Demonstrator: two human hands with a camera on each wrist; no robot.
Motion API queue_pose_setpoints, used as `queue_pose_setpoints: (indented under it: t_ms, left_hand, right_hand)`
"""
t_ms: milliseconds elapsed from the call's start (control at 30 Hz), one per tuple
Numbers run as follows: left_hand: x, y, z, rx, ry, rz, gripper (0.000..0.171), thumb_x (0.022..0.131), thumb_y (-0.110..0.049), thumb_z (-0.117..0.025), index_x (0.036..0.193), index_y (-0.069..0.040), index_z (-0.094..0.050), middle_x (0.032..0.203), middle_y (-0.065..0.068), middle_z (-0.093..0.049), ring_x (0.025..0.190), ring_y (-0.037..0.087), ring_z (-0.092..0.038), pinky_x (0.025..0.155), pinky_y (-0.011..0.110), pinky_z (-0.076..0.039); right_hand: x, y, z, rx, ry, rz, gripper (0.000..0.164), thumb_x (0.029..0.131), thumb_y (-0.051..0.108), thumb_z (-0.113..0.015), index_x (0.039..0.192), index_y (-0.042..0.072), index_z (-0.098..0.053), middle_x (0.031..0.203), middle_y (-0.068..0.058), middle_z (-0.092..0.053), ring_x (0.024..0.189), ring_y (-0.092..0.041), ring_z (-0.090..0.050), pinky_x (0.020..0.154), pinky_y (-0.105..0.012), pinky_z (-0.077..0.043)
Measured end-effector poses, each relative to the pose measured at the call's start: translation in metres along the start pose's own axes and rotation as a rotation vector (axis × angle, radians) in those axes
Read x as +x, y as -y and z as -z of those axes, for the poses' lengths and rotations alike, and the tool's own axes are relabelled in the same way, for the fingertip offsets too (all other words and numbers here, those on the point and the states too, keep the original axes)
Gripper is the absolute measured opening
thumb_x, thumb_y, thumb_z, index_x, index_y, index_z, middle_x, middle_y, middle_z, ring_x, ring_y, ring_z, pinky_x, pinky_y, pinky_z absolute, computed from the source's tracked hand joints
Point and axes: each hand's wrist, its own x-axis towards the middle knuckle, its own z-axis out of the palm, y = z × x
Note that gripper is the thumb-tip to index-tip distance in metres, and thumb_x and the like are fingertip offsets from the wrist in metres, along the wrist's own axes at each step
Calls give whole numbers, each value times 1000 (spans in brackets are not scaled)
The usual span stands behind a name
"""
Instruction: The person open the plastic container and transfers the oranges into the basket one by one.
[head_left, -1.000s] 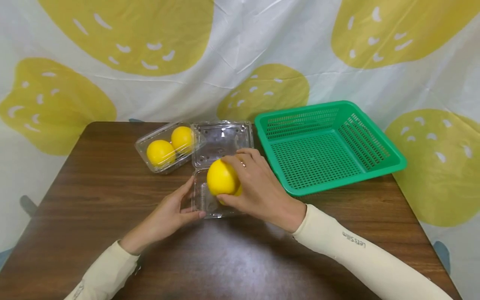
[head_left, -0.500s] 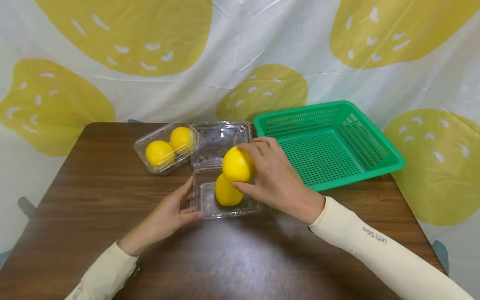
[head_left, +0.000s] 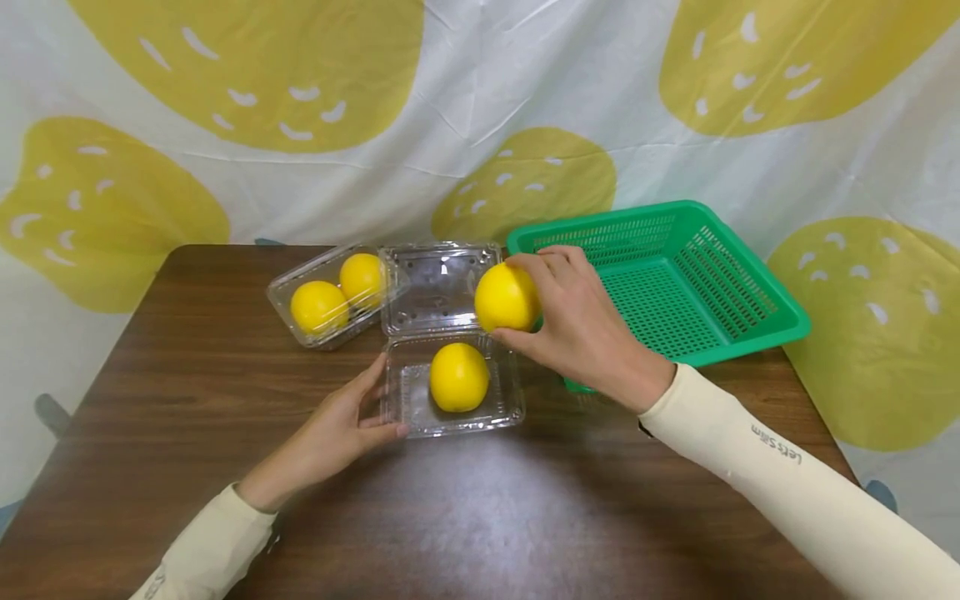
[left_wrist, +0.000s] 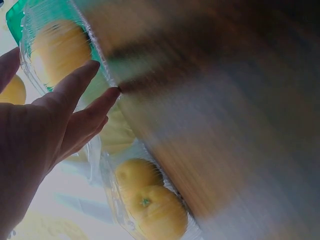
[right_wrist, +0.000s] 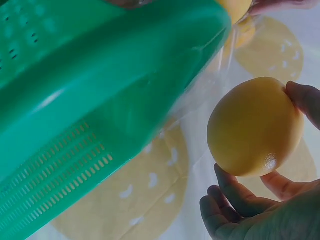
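Note:
My right hand [head_left: 581, 321] grips a round yellow citrus fruit [head_left: 506, 297] between thumb and fingers. It holds the fruit up, overlapping the lid of the open clear plastic clamshell [head_left: 512, 410] and the green basket's near-left edge in the head view. In the right wrist view, the held fruit [right_wrist: 252, 127] shows smooth skin. Another yellow citrus fruit [head_left: 459, 377] sits in the clamshell's base. My left hand [head_left: 337, 429] touches the base's left side, its fingers straight and spread. In the left wrist view, its fingers [left_wrist: 75, 85] lie along the clear wall.
The green plastic basket [head_left: 693, 360] stands at the back right, overlapped by my right hand. A second clear clamshell [head_left: 288, 321] with two yellow citrus fruits stands behind on the left, against the open lid [head_left: 427, 304]. A fruit-print cloth [head_left: 480, 75] hangs behind the table [head_left: 180, 383].
My right hand has lifted the citrus fruit out of the clamshell's base and carried it up and right towards the basket, uncovering the fruit left inside. My left hand has stayed put.

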Motion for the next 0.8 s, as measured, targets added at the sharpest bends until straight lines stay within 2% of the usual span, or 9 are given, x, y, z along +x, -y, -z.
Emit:
queue_pose_setpoints:
  t_ms: [333,533,800]
  left_hand:
    - [0,-1,0,8,1,6,106,95,4,-82,172,8,-10,179,31,-11,153,53,-43,104,34,-60]
    - [0,1,0,2,2,1,106,95,4,-82,172,9,-10,178,33,-12,153,54,-42,105,35,-60]
    - [0,2,0,3,4,20,106,96,2,-82,172,7,-9,179,31,-11,154,54,-41,105,33,-60]
  right_hand:
    - [3,-20,8,-30,14,-61,76,82,34,-99,138,-5,-64,124,-26,-69,122,-45,-54,98,-56,-53]
    - [4,-30,12,-48,25,-79,73,83,34,-97,137,-4,-64,120,-26,-69,117,-45,-54,95,-55,-51]
    - [8,-43,16,-72,72,-158,71,85,33,-94,137,-5,-63,120,-28,-69,118,-45,-53,94,-56,-50]
